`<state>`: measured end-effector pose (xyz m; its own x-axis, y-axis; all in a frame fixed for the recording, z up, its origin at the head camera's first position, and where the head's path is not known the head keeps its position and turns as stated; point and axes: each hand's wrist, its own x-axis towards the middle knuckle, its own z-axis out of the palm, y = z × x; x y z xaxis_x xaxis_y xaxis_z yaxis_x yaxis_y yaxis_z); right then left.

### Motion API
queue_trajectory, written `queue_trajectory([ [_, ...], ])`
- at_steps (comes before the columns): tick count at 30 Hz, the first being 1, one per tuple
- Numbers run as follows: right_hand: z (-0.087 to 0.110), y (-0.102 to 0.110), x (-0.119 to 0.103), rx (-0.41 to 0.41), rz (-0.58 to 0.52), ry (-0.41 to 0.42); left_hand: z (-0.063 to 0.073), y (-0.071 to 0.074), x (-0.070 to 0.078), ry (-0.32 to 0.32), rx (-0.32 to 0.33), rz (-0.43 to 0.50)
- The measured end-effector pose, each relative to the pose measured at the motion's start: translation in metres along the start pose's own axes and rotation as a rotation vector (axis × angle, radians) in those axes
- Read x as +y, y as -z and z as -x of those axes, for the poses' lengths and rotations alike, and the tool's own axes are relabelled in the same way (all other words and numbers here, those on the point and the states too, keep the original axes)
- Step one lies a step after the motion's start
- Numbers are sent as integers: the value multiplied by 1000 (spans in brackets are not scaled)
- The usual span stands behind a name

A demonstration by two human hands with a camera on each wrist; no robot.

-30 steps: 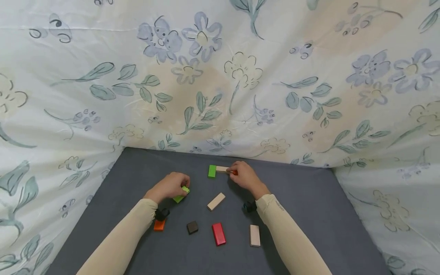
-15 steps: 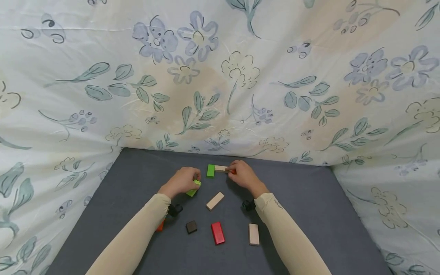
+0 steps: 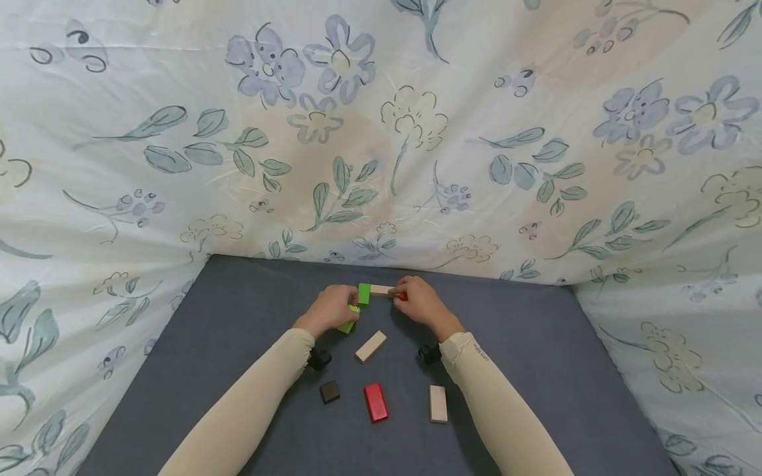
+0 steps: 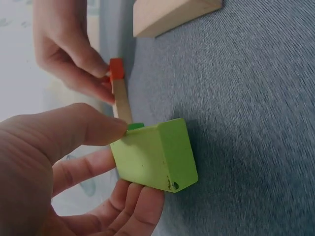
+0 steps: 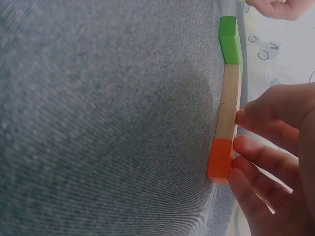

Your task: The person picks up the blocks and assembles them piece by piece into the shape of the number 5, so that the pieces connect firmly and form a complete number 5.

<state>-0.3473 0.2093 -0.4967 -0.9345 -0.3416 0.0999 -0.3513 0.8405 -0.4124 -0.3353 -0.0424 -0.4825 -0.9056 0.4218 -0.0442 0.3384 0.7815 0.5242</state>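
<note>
My left hand [image 3: 333, 308] pinches a light green block [image 4: 147, 157] between thumb and fingers, close in front of a row of blocks. That row has a bright green block [image 5: 229, 40] at its left end, a plain wooden block [image 5: 228, 102] in the middle and an orange block [image 5: 220, 158] at the right end. My right hand [image 3: 421, 304] holds the orange end, its fingertips on the orange block and the neighbouring wood. In the head view that hand covers most of the orange block.
Nearer me on the grey cloth [image 3: 506, 370] lie a slanted wooden block [image 3: 371, 347], a dark brown block [image 3: 330, 391], a red block [image 3: 376, 402] and a pale wooden block [image 3: 437, 404]. A floral curtain [image 3: 411, 198] rises behind the far edge.
My left hand has carried the light green block rightward and away from me, up to the row. Its forearm now hides a loose orange block seen earlier. My right hand stays in place.
</note>
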Motion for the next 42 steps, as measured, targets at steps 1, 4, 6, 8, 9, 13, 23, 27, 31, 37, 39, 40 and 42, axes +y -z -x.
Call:
queue_trajectory([
  [1, 0, 0, 0, 0, -1, 2, -1, -1, 1, 5, 3, 5],
  [4, -1, 0, -1, -5, 3, 4, -3, -2, 3, 18, 4, 17],
  [6, -1, 0, -1, -11, 8, 4, -4, -3, 4, 28, 3, 23],
  [8, -1, 0, -1, -17, 12, 5, -5, -4, 5, 39, 6, 23],
  [9, -1, 0, -1, -19, 14, 5, -6, -5, 6, 45, 8, 22],
  [13, -1, 1, 0, -23, 18, 6, -9, -7, 8, 68, 23, 6],
  [23, -1, 1, 1, -41, 26, 11, -17, -13, 16, 134, 47, -3],
  [27, -1, 2, 1, -46, 31, 13, -16, -14, 18, 147, 44, -7],
  [31, 0, 1, 1, -50, 30, 14, -12, -14, 15, 123, 37, 0],
  [37, 1, 1, -1, -48, 17, 22, -2, -4, -1, 35, 0, 23],
  [39, 1, 2, -1, -47, 13, 19, 1, 0, -8, -6, -35, 28],
  [40, 1, 2, -1, -46, 9, 16, 2, 2, -11, -26, -52, 31],
  [42, 1, 2, 0, -48, 8, 11, 5, 3, -17, -66, -76, 49],
])
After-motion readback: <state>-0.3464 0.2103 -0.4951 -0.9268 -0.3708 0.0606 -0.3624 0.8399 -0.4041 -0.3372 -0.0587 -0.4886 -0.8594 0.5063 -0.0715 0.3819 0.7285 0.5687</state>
